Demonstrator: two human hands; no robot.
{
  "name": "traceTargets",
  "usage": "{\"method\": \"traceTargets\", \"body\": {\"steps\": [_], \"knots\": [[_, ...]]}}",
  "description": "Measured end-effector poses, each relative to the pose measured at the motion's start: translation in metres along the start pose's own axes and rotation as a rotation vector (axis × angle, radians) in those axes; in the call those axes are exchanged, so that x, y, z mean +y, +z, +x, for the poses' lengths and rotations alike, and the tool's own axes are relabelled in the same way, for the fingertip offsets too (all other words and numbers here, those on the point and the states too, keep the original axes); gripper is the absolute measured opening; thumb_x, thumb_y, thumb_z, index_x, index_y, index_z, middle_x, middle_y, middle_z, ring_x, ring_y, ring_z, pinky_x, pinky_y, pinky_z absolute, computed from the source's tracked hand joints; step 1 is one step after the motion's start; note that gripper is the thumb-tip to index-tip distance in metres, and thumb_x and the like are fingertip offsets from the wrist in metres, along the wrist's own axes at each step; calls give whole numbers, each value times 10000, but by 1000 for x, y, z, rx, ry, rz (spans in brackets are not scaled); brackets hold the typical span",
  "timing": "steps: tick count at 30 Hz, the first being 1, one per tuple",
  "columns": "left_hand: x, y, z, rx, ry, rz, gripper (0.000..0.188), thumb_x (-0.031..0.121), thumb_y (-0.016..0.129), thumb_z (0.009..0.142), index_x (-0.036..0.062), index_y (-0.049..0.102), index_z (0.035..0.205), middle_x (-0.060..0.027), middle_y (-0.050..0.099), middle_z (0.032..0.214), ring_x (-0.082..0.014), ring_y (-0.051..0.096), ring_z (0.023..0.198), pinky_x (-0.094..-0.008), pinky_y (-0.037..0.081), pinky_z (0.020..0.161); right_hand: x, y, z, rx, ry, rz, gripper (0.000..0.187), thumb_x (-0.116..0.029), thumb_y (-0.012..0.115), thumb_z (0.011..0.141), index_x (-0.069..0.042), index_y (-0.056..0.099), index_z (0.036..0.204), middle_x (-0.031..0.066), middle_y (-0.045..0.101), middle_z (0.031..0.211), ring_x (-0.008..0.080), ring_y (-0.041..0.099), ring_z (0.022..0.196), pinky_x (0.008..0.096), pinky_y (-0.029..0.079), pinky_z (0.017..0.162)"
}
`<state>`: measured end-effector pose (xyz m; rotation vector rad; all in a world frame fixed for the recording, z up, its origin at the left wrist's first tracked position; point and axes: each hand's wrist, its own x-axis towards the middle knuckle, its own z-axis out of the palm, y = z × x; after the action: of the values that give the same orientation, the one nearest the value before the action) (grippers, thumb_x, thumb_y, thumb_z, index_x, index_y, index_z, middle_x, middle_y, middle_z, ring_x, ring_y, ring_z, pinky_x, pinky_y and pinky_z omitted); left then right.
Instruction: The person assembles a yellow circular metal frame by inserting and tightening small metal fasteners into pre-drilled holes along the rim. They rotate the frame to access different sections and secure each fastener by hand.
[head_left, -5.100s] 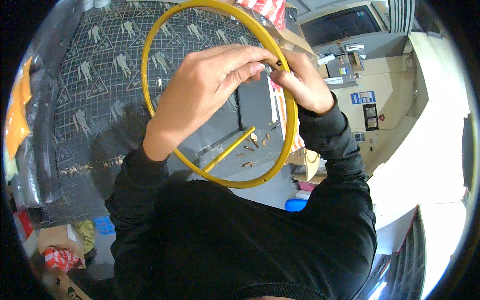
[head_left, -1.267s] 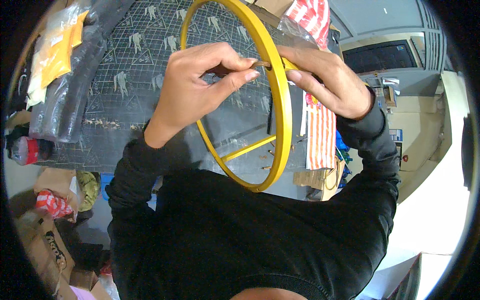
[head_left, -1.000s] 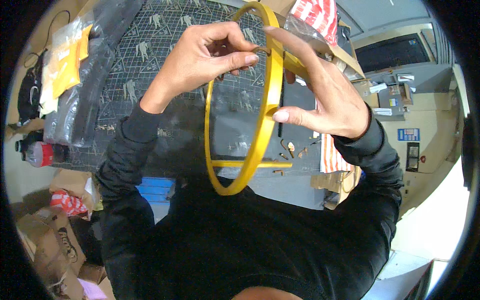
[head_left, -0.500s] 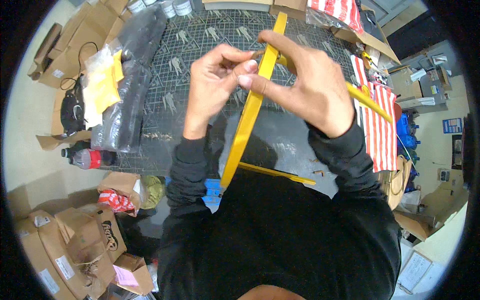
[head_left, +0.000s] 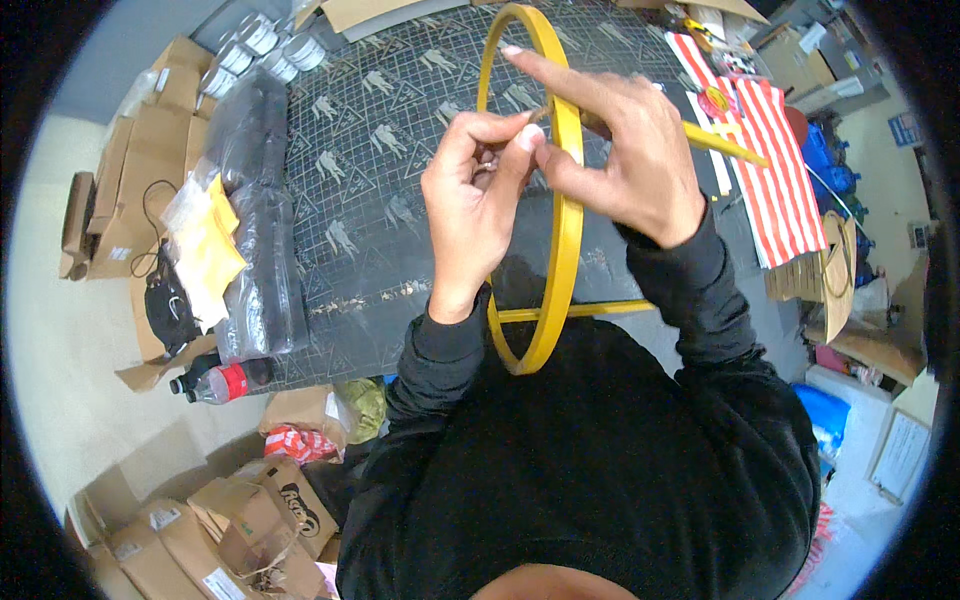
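Observation:
A flat yellow hoop (head_left: 566,235) stands edge-on in front of my chest. Two yellow bars come off toward the right: an upper bar (head_left: 725,146) partly behind my right hand, and a lower bar (head_left: 610,308) near my body. My left hand (head_left: 475,175) is closed, pinching a small brownish piece (head_left: 541,114) against the hoop's left side; its kind is too small to tell. With its thumb against the band and its index finger stretched across the top, my right hand (head_left: 635,150) grips the hoop from the right. Whatever lies under the right palm is hidden.
The dark worktable (head_left: 390,235) has a printed grid. Plastic-wrapped black bundles (head_left: 258,220) with a yellow packet (head_left: 222,240) line its left side, near a bottle (head_left: 220,383). Red-and-white striped cloth (head_left: 780,180) hangs at the right edge. Cans (head_left: 258,35) stand far left; cartons (head_left: 190,530) lie low left.
The hoop has turned, so its round opening shows instead of just its edge. Both hands have shifted a little to the right in the picture, still at the same spot on the hoop.

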<state>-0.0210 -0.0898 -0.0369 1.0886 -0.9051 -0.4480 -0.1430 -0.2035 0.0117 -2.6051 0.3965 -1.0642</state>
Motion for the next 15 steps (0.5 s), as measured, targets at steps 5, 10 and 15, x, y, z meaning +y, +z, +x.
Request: {"method": "traceTargets", "body": {"steps": [5, 10, 15], "knots": [[-5, 15, 8, -190, -82, -161, 167, 126, 671, 1006, -4, 606, 1090, -46, 661, 809, -78, 629, 635, -225, 497, 555, 17, -15, -12, -3, -1, -34, 638, -356, 734, 755, -193, 654, 1367, 135, 741, 888, 316, 690, 784, 416, 503, 746], [-21, 25, 3, -230, -222, -247, 170, 142, 686, 999, 10, 612, 1078, -35, 658, 806, -74, 604, 600, -219, 461, 520, 28, -7, -39, 34, 161, 204, 647, -370, 718, 740, -205, 662, 1364, 108, 736, 842, 289, 666, 731, 405, 464, 754], [-17, 5, 2, -260, -83, -168, 151, 80, 713, 966, -17, 632, 1048, -69, 648, 910, -108, 646, 685, -245, 530, 578, 15, -13, -38, 36, -6, 26, 677, -397, 750, 709, -248, 667, 1364, 71, 748, 854, 237, 674, 772, 376, 388, 778]]}}
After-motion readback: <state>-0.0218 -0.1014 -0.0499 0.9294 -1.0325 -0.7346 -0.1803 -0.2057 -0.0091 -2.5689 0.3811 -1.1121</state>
